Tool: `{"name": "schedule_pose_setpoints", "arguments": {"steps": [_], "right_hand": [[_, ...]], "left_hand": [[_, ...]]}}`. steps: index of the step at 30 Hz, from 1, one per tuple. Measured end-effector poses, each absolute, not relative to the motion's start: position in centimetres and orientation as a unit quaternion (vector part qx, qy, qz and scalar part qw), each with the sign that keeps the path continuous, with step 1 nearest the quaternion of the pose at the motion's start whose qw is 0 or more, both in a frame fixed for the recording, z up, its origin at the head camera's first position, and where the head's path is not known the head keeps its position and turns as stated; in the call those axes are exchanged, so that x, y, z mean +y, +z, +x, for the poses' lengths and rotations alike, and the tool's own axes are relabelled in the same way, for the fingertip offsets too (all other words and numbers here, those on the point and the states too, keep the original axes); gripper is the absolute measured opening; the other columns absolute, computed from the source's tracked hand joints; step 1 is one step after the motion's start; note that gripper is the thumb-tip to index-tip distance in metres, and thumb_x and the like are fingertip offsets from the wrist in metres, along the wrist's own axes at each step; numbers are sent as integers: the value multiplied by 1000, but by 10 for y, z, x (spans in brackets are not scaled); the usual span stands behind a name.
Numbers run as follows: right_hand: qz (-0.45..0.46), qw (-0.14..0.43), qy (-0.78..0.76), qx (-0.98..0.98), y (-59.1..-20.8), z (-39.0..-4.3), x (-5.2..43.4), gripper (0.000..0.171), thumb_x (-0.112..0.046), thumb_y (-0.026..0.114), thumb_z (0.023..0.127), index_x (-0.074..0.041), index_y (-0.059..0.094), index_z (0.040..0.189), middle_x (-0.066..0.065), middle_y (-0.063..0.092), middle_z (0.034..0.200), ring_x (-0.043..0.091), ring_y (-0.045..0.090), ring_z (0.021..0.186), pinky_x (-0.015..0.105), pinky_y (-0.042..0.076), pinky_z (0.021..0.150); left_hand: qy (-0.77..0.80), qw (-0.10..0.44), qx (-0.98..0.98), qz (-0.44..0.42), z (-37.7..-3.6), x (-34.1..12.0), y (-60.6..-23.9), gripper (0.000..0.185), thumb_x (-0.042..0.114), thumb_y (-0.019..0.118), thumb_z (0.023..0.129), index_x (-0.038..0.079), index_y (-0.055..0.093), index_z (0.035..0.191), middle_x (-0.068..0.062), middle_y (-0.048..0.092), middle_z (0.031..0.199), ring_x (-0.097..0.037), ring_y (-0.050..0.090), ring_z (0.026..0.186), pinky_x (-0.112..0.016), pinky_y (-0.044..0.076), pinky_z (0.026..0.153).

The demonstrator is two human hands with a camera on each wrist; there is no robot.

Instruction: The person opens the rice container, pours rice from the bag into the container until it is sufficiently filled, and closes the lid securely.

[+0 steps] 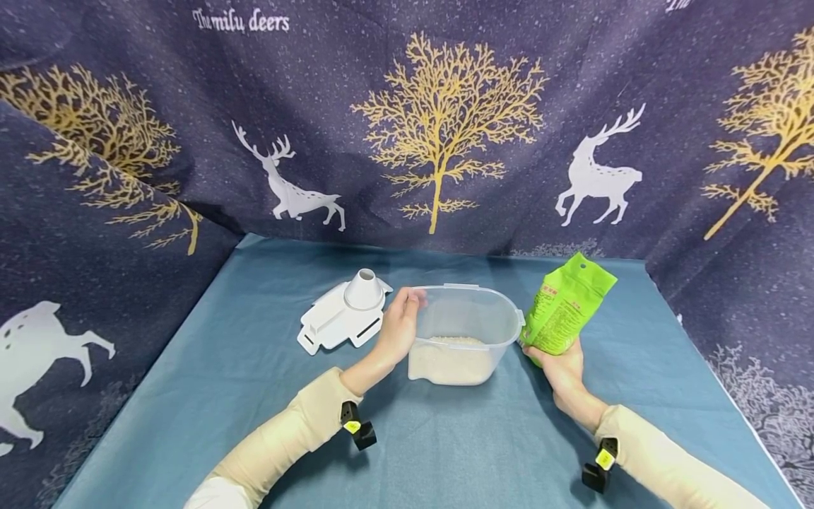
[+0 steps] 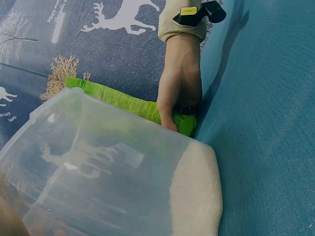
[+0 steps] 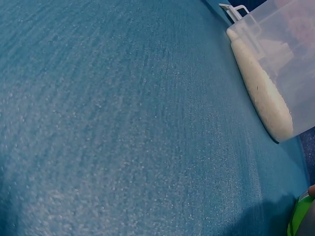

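Note:
A clear plastic container [image 1: 467,322] with white rice [image 1: 453,360] in its bottom stands on the blue tablecloth [image 1: 267,382]. My left hand [image 1: 399,326] grips its left rim and wall. To the container's right, my right hand [image 1: 562,367] holds a green bag [image 1: 566,307] upright by its lower end. The left wrist view looks through the container [image 2: 98,167] at the rice [image 2: 197,191], the green bag [image 2: 123,101] and the right hand [image 2: 179,91]. In the right wrist view the container [image 3: 283,59] is at the upper right and a sliver of the bag [image 3: 298,219] at the lower right.
A white lid with a round spout [image 1: 346,314] lies flat on the cloth to the left of the container. Dark blue cloth with gold trees and white deer [image 1: 445,127] hangs behind and along both sides.

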State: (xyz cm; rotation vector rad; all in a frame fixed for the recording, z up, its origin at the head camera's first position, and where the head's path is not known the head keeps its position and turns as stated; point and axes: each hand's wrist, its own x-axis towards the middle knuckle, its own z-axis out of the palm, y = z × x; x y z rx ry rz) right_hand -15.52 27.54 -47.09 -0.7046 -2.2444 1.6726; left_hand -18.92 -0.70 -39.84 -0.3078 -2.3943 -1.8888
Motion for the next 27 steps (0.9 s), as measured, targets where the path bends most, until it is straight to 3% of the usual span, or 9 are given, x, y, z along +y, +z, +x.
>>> {"name": "schedule_pose_setpoints", "arguments": {"steps": [7,15,27], "right_hand": [[-240,128,569,-776,-469,-152,275,61,-6,80,74,-20,45,122,-13,51,103,0,49,89,18,39,82],[-239,118,566,-780,-469,-150,273,60,-6,79,75,-19,44,123,-11,52,104,-2,50,88,13,42,75],[-237,120,553,-790,-470,-152,274,60,-8,81,74,-17,46,122,-16,52,98,-1,50,85,14,42,76]], "left_hand": [[-617,37,-779,-104,-189,-6,-400,33,20,32,105,0,57,115,-21,66,116,-34,61,115,-50,44,99],[-615,38,-781,-100,-189,-6,-400,33,20,33,104,1,57,116,-21,67,114,-34,60,115,-50,44,99],[-621,37,-777,-97,-189,-7,-399,32,19,33,104,0,57,115,-21,66,115,-35,61,115,-50,43,100]]}}
